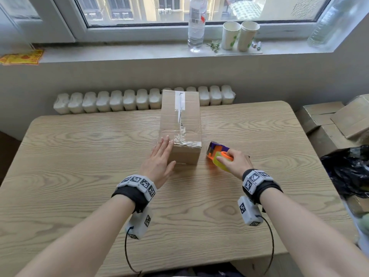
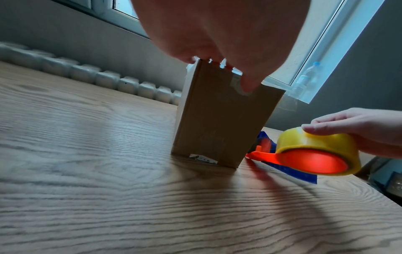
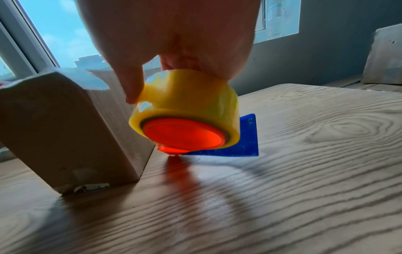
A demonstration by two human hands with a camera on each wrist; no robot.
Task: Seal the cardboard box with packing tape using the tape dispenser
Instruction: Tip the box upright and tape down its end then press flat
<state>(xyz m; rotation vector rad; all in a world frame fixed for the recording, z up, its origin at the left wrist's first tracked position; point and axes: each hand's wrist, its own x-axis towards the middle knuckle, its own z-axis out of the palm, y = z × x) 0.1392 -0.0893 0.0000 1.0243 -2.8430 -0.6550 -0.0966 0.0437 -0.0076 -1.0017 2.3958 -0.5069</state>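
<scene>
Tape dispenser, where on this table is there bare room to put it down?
Bare wood lies left of the cardboard box, and along the table's near edge, behind both wrists. It is tight between the box and the tape dispenser held by the right hand.

The matt brown cardboard box [image 1: 180, 124] wore glossy, wrinkled clear tape [image 1: 180, 134]. The pale wood-grain table [image 1: 79, 148] looked smooth. The orange-and-blue plastic tape dispenser [image 3: 185, 135] shone, translucent.
</scene>
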